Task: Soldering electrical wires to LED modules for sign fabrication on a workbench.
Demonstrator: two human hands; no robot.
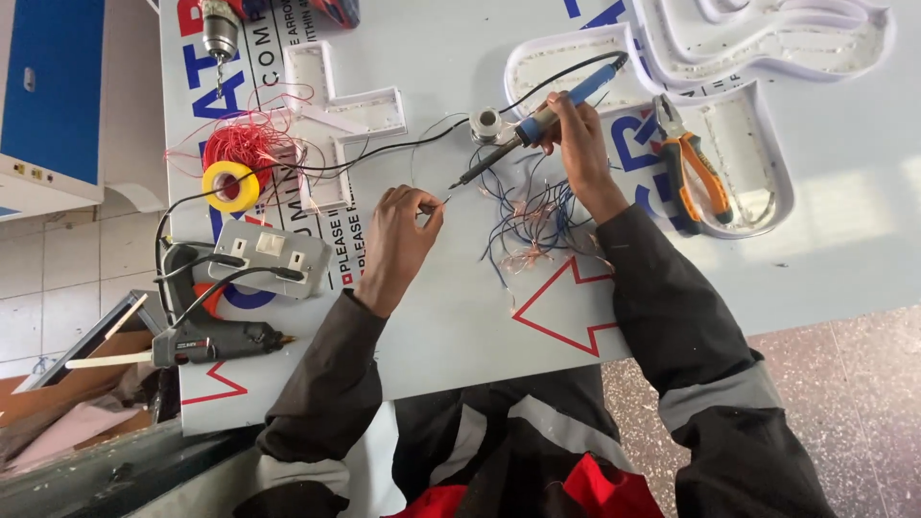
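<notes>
My right hand (576, 144) grips a soldering iron (537, 123) with a blue handle, its tip pointing down-left toward my left hand. My left hand (401, 235) pinches a thin wire end (443, 200) between thumb and fingers, right beside the iron's tip. A tangle of blue and red wires (532, 221) lies on the white printed board (460, 307) between my hands. A small solder spool (486, 125) stands just left of the iron's handle.
Orange-handled pliers (696, 173) lie in a white channel letter (748, 153) at right. At left are a yellow tape roll (230, 186), red wire bundle (240, 144), grey socket box (264, 254), glue gun (206, 341) and a drill (221, 34). Another white letter (336, 120) lies upper middle.
</notes>
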